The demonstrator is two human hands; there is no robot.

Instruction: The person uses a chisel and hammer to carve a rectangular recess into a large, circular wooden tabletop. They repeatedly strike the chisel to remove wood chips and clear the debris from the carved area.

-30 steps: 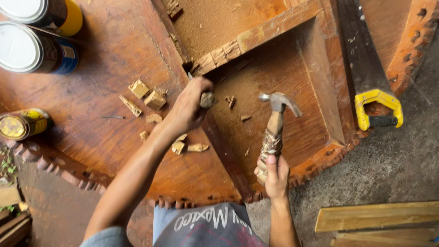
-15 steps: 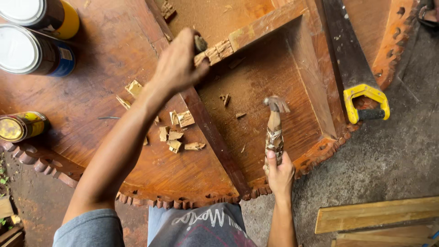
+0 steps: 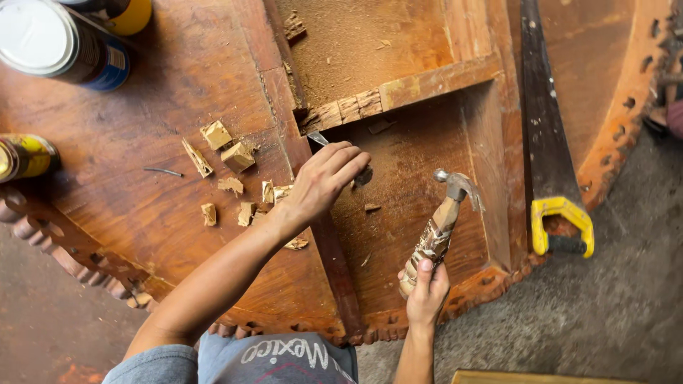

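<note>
My left hand (image 3: 326, 179) grips a metal chisel (image 3: 319, 139) whose blade points up-left at the corner of a recess cut in a large reddish wooden table top (image 3: 163, 128). My right hand (image 3: 427, 288) holds a hammer (image 3: 447, 213) by its taped, patterned handle, head raised to the right of the chisel above the recess floor (image 3: 413, 206). A wooden cross rail (image 3: 398, 92) with chopped blocks runs along the recess's upper edge. Several pale wood chips (image 3: 231, 160) lie on the table left of my left hand.
A handsaw with a yellow handle (image 3: 558, 213) lies on the right. A blue can with a white lid (image 3: 53, 46), a yellow can (image 3: 131, 14) and a small yellow tin (image 3: 21, 156) stand at the left. The carved table rim (image 3: 619, 121) curves at right; grey concrete floor lies beyond.
My left hand came back down from the cross rail to the recess corner with the chisel. The hammer head lifted and tilted to the right.
</note>
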